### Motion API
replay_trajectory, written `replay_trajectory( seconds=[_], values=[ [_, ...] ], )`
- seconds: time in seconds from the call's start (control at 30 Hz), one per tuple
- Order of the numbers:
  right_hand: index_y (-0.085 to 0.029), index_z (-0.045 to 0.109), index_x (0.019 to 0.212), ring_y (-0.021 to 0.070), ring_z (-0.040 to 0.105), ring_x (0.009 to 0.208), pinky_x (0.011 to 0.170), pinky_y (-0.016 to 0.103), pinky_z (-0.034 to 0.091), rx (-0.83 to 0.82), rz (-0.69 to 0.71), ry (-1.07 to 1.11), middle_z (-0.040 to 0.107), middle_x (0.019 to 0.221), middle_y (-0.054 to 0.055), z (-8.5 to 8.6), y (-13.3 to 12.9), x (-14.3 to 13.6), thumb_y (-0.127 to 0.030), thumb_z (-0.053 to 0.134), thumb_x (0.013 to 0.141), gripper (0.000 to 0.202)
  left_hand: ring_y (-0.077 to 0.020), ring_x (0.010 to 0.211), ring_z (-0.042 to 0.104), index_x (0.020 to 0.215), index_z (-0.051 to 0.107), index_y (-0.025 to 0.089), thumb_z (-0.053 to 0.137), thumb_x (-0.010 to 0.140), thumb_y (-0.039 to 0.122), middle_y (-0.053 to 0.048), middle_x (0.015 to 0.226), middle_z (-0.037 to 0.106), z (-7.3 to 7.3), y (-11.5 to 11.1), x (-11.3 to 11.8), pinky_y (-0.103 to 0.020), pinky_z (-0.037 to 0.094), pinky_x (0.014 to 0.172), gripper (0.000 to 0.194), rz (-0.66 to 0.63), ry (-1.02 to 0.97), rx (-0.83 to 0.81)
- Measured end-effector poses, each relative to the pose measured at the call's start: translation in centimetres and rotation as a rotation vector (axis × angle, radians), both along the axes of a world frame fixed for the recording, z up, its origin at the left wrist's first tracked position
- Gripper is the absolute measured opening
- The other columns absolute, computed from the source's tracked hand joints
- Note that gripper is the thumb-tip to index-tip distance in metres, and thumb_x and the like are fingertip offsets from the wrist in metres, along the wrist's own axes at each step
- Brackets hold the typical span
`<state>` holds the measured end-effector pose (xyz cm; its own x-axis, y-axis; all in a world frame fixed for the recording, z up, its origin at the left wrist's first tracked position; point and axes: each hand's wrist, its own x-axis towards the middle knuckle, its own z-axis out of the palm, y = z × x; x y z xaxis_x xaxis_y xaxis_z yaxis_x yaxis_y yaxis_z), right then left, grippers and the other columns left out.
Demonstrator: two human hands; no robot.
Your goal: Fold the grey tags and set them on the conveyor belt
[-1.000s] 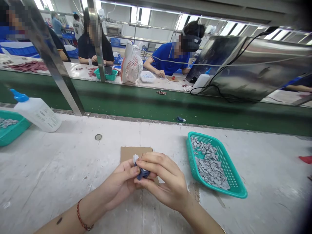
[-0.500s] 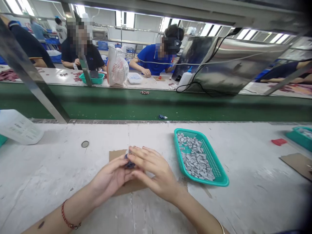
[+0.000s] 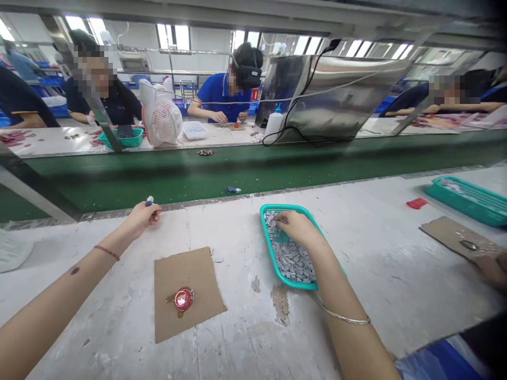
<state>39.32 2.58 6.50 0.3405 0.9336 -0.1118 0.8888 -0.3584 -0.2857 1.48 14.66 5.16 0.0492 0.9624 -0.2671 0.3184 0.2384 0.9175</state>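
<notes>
Pinching a small navy piece (image 3: pixel 148 203) with a pale tip, the left hand (image 3: pixel 143 217) is at the left of the frame, just short of the green conveyor belt (image 3: pixel 174 182). Thumb and fingers close on the navy end, so the pale tip sticks up free, probably to leave that part unsmeared and untouched.

The right hand (image 3: pixel 295 224) reaches into the far end of a teal perforated basket (image 3: pixel 269 258), right of centre. Its fingertips are drawn narrow among the small grey pieces (image 3: pixel 293 262); whether one is gripped or only touched, I cannot tell. A shallow basket suits this kind of picking, since the low rim lets the wrist pass over.

Lower left of centre, a cardboard square (image 3: pixel 204 309) bears a shallow red cap (image 3: pixel 184 299) with a glossy inside. Wet brown stains spread around the cap, so the cardboard likely shields the worktop (image 3: pixel 241 338) from drips. Another navy piece with a pale end (image 3: pixel 233 190) lies on the belt, near the centre.
</notes>
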Motion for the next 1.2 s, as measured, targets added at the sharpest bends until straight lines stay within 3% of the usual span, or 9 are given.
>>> replay_trajectory(
  seconds=[0.1, 0.2, 0.33, 0.57, 0.73, 0.83, 0.93, 1.07, 1.2],
  values=[
    [-0.017, 0.073, 0.103, 0.0199, 0.067, 0.09, 0.069, 0.023, 0.045, -0.006, 0.011, -0.012, 0.074, 0.102, 0.009, -0.2, -0.3, -0.1, -0.008, 0.051, 0.082, 0.031, -0.0186, 0.059, 0.053, 0.079, 0.04, 0.021, 0.054, 0.073, 0.019, -0.001, 0.061, 0.049, -0.8, 3.2, -0.4, -0.028, 0.039, 0.054, 0.015, 0.045, 0.277, 0.127],
    [-0.017, 0.073, 0.096, 0.0197, 0.067, 0.087, 0.068, 0.023, 0.044, -0.006, 0.022, -0.017, 0.074, 0.096, 0.009, -0.3, -0.5, 0.0, -0.014, 0.055, 0.083, 0.023, -0.0329, 0.083, 0.06, 0.093, 0.042, 0.019, 0.056, 0.072, 0.021, -0.011, 0.079, 0.06, -1.4, 5.7, -0.9, -0.04, 0.045, 0.069, 0.025, 0.046, 0.538, 0.255],
    [-0.019, 0.073, 0.095, 0.0195, 0.066, 0.084, 0.068, 0.023, 0.043, -0.006, 0.041, -0.021, 0.073, 0.092, 0.007, -0.8, -0.5, 0.3, -0.014, 0.06, 0.08, 0.02, -0.0447, 0.111, 0.051, 0.101, 0.048, 0.014, 0.053, 0.076, 0.026, -0.024, 0.107, 0.06, -2.1, 7.5, -1.1, -0.051, 0.041, 0.087, 0.028, -0.021, 0.77, 0.356],
    [-0.016, 0.07, 0.101, 0.0187, 0.066, 0.09, 0.073, 0.023, 0.044, 0.023, 0.036, -0.004, 0.073, 0.096, 0.007, -1.5, -0.8, 0.7, -0.005, 0.059, 0.077, 0.029, -0.0506, 0.124, 0.035, 0.115, 0.053, 0.0, 0.045, 0.082, 0.031, -0.035, 0.128, 0.044, -3.1, 7.7, 0.2, -0.059, 0.031, 0.098, 0.046, -0.003, 0.963, 0.452],
    [-0.014, 0.072, 0.092, 0.0199, 0.067, 0.09, 0.07, 0.023, 0.045, 0.026, 0.017, 0.002, 0.073, 0.097, 0.01, -1.6, -0.8, 1.0, -0.011, 0.063, 0.078, 0.017, -0.0432, 0.127, 0.034, 0.12, 0.054, 0.002, 0.041, 0.085, 0.027, -0.029, 0.131, 0.045, -2.6, 7.2, 4.9, -0.054, 0.025, 0.105, 0.045, -0.247, 0.918, 0.697],
    [-0.014, 0.073, 0.084, 0.0198, 0.068, 0.084, 0.067, 0.023, 0.045, 0.014, 0.021, 0.001, 0.074, 0.089, 0.01, -1.4, -0.8, 0.8, -0.011, 0.064, 0.078, 0.012, -0.0326, 0.127, 0.038, 0.125, 0.055, 0.012, 0.044, 0.086, 0.025, -0.017, 0.136, 0.048, -2.7, 6.7, 9.3, -0.042, 0.028, 0.107, 0.042, -0.436, 0.826, 0.745],
    [-0.014, 0.073, 0.092, 0.0193, 0.068, 0.083, 0.068, 0.022, 0.045, 0.019, 0.037, 0.001, 0.075, 0.086, 0.008, -1.1, -0.9, 0.5, -0.007, 0.062, 0.077, 0.02, -0.0291, 0.125, 0.041, 0.127, 0.054, 0.017, 0.046, 0.085, 0.019, -0.012, 0.139, 0.049, -3.2, 6.0, 13.0, -0.039, 0.03, 0.106, 0.042, -0.535, 0.716, 0.742],
    [-0.012, 0.071, 0.1, 0.0174, 0.068, 0.082, 0.069, 0.021, 0.045, 0.015, 0.046, 0.02, 0.075, 0.083, 0.007, -0.8, -1.2, 0.4, 0.0, 0.057, 0.076, 0.031, -0.0304, 0.112, 0.051, 0.106, 0.064, 0.013, 0.046, 0.084, 0.013, -0.017, 0.119, 0.06, -3.8, 5.5, 15.2, -0.042, 0.037, 0.098, 0.028, -0.508, 0.558, 0.654],
    [-0.011, 0.071, 0.099, 0.0161, 0.069, 0.08, 0.066, 0.019, 0.046, 0.0, 0.034, 0.051, 0.076, 0.083, 0.007, -0.9, -1.3, 0.6, -0.001, 0.057, 0.076, 0.029, -0.0302, 0.107, 0.055, 0.084, 0.065, 0.014, 0.053, 0.082, 0.014, -0.016, 0.103, 0.065, -3.3, 5.7, 14.7, -0.042, 0.04, 0.096, 0.012, -0.384, 0.346, 0.555]
  ],
)
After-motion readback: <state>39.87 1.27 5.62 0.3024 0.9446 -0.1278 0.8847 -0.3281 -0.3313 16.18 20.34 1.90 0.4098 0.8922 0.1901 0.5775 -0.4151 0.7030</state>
